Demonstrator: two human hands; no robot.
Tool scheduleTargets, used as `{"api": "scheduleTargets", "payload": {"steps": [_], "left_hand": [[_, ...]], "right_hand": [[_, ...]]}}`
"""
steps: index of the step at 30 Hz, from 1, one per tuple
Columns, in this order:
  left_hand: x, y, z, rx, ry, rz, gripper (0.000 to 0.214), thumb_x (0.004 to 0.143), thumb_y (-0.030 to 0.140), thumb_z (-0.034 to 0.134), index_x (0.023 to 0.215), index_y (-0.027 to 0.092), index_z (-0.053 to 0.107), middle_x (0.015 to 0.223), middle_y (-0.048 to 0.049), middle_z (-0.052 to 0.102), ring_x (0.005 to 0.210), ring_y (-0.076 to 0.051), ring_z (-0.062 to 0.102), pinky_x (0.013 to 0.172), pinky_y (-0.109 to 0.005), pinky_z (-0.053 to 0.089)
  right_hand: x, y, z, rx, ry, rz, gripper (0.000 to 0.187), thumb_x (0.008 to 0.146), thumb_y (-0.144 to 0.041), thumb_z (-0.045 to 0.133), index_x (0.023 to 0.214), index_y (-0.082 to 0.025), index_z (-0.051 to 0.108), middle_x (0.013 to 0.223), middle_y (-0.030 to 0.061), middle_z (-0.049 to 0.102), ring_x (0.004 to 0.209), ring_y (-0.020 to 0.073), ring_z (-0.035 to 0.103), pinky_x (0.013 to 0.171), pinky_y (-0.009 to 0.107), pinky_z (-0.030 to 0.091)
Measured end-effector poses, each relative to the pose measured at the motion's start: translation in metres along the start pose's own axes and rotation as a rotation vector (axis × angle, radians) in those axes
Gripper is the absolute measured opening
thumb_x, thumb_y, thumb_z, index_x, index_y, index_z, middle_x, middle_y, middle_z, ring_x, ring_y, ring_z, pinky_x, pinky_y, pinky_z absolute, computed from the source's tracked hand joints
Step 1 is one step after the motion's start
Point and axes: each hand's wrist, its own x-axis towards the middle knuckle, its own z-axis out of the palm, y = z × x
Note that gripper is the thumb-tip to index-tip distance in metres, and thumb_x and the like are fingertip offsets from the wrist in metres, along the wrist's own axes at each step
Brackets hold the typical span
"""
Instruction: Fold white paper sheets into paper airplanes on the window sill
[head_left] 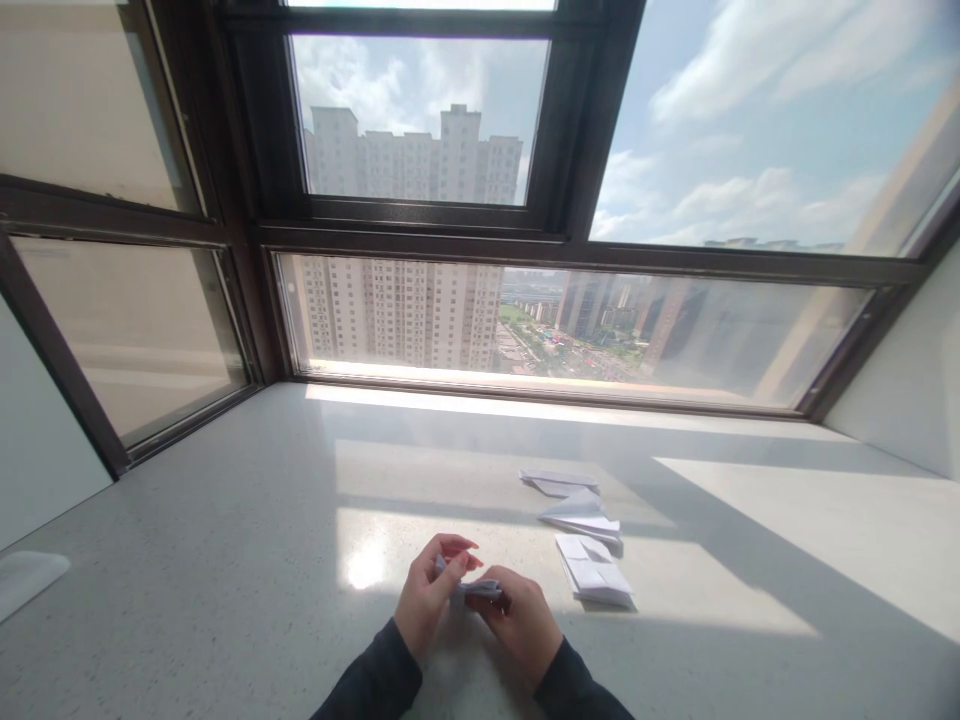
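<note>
A small piece of folded white paper (482, 588) is held between my two hands, just above the pale speckled sill. My left hand (431, 592) grips its left end, with the thumb on the near side and the fingers curled beyond. At the other end, my right hand (517, 612) pinches the paper, and its fingertips are partly hidden. To the right lie three folded paper pieces: a flat squarish one (592, 572) nearest, a paper plane (581, 515) behind it, and a narrow folded one (559, 482) farthest away.
The speckled stone sill (247, 560) stretches to a dark-framed window (420, 240) overlooking tall buildings. A white object with a rounded corner (30, 580) sits at the far left edge. White wall (900, 370) bounds the right side. Sunlight and shadow bands cross the surface.
</note>
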Motion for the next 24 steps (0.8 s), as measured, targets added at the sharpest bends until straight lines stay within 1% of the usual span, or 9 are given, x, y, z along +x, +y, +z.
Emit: {"api": "scheduleTargets", "payload": {"steps": [4,7,10,12,15,17,20,22,24], "left_hand": [[0.000,-0.008,0.002,-0.095,-0.003,-0.073,0.026,0.066,0.037,0.059,0.081,0.015,0.057,0.060,-0.0002,0.058,0.061,-0.015,0.055,0.062,-0.028,0.042],[0.000,-0.005,0.002,-0.071,-0.054,-0.062,0.034,0.063,0.038,0.063,0.088,0.017,0.055,0.069,-0.0007,0.058,0.065,-0.015,0.056,0.064,-0.028,0.042],[0.000,0.003,-0.001,0.011,-0.144,-0.032,0.042,0.060,0.037,0.067,0.095,0.019,0.053,0.082,-0.0034,0.058,0.076,-0.018,0.056,0.069,-0.030,0.042],[0.001,0.004,-0.005,0.057,-0.179,-0.015,0.043,0.061,0.039,0.065,0.096,0.019,0.052,0.087,-0.0055,0.057,0.080,-0.020,0.055,0.071,-0.031,0.042],[0.006,0.001,-0.009,0.050,-0.149,-0.015,0.038,0.065,0.044,0.058,0.092,0.017,0.054,0.083,-0.0058,0.057,0.073,-0.018,0.055,0.067,-0.030,0.042],[0.008,-0.002,-0.010,0.025,-0.137,-0.031,0.034,0.066,0.042,0.056,0.089,0.017,0.055,0.077,-0.0044,0.058,0.066,-0.016,0.055,0.063,-0.029,0.041],[0.006,-0.003,-0.005,0.027,-0.148,-0.058,0.027,0.065,0.035,0.055,0.083,0.016,0.056,0.069,-0.0030,0.058,0.061,-0.014,0.053,0.059,-0.027,0.041],[0.002,0.000,0.000,0.044,-0.163,-0.065,0.022,0.064,0.031,0.055,0.079,0.016,0.057,0.066,-0.0025,0.057,0.060,-0.014,0.052,0.058,-0.027,0.041],[-0.001,0.003,0.004,0.063,-0.171,-0.064,0.019,0.063,0.029,0.054,0.075,0.015,0.057,0.063,-0.0022,0.056,0.059,-0.014,0.052,0.056,-0.026,0.041]], "right_hand": [[0.001,-0.002,-0.001,0.000,-0.046,0.065,0.015,0.066,-0.016,0.055,0.051,-0.015,0.053,0.050,-0.0011,0.054,0.048,0.0109,0.046,0.046,0.021,0.032],[0.003,0.000,-0.003,0.069,-0.038,0.082,0.015,0.066,-0.018,0.055,0.052,-0.015,0.053,0.049,-0.0016,0.053,0.048,0.0107,0.046,0.048,0.022,0.035],[0.004,0.005,-0.012,0.259,-0.082,0.169,0.017,0.066,-0.027,0.057,0.054,-0.015,0.054,0.047,-0.0024,0.052,0.044,0.0104,0.047,0.044,0.022,0.037],[0.000,0.011,-0.025,0.389,-0.180,0.246,0.022,0.064,-0.034,0.059,0.056,-0.014,0.056,0.047,-0.0023,0.052,0.042,0.0102,0.047,0.041,0.021,0.038],[-0.017,0.027,-0.053,0.467,-0.346,0.359,0.030,0.055,-0.041,0.066,0.058,-0.012,0.059,0.048,-0.0010,0.053,0.041,0.0095,0.048,0.039,0.021,0.039],[-0.033,0.041,-0.075,0.453,-0.383,0.427,0.034,0.051,-0.043,0.069,0.059,-0.011,0.059,0.049,-0.0005,0.053,0.044,0.0095,0.049,0.041,0.020,0.041],[-0.054,0.061,-0.107,0.393,-0.429,0.561,0.040,0.050,-0.048,0.068,0.064,-0.012,0.060,0.049,-0.0011,0.052,0.041,0.0081,0.047,0.036,0.017,0.038],[-0.061,0.070,-0.124,0.334,-0.435,0.659,0.043,0.048,-0.049,0.067,0.068,-0.012,0.060,0.050,-0.0007,0.053,0.039,0.0076,0.047,0.031,0.015,0.035],[-0.061,0.075,-0.135,0.268,-0.418,0.712,0.044,0.047,-0.049,0.067,0.067,-0.011,0.060,0.048,-0.0005,0.052,0.038,0.0085,0.047,0.028,0.015,0.033]]}}
